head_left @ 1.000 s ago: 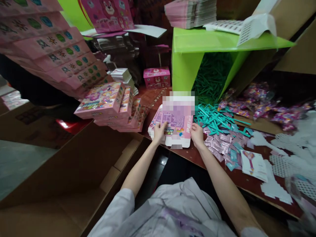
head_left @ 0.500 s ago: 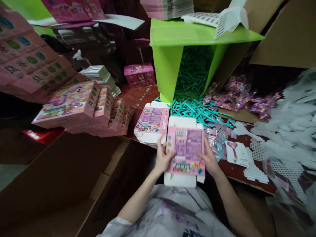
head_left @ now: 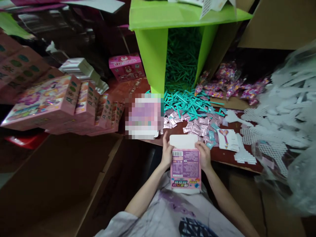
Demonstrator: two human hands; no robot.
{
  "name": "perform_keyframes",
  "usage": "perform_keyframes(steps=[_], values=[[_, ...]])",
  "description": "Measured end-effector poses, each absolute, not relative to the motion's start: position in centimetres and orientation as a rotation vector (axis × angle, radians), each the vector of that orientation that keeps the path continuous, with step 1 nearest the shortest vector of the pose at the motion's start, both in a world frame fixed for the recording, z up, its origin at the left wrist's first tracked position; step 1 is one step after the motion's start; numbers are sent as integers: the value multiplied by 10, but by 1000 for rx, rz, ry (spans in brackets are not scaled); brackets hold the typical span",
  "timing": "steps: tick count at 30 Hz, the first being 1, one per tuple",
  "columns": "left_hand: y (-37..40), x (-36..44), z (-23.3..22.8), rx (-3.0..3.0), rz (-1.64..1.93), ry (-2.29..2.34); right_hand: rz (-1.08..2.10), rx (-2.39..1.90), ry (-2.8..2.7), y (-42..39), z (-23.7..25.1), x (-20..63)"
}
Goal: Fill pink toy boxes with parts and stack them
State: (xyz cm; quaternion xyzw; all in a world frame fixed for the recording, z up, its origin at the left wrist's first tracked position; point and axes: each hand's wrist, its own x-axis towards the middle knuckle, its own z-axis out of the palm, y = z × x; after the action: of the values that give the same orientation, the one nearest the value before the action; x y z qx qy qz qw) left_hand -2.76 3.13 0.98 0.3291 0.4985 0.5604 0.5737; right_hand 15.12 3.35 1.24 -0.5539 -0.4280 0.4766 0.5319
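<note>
Pink box (head_left: 186, 166) — pulled in, now nr shirt (head_left: 170, 214).

A pink-and-purple carton (head_left: 185, 166) is held at its sides between the left hand (head_left: 168, 155) and the right hand (head_left: 204, 155), well in front of the green box (head_left: 153, 56). Teal sticks (head_left: 185, 102) are piled inside it and strewn before its opening on the desk (head_left: 120, 88). Small sachets (head_left: 199, 127) are scattered in front of it. To its left, a magenta box (head_left: 127, 68) is set and pink boxes (head_left: 43, 102) are stacked; to its right, colourful packets (head_left: 227, 84) are heaped.
</note>
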Motion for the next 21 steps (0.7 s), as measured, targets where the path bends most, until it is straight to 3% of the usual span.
perform_keyframes(steps=[11,16,21], values=[[31,-10,-14,815,1272,1106,1106,-1123,-935,3,5,153],[27,-7,-8,1077,1301,1078,879,-1306,-1076,3,7,156],[24,-4,-3,1177,1285,1156,870,-1374,-1039,5,3,159]])
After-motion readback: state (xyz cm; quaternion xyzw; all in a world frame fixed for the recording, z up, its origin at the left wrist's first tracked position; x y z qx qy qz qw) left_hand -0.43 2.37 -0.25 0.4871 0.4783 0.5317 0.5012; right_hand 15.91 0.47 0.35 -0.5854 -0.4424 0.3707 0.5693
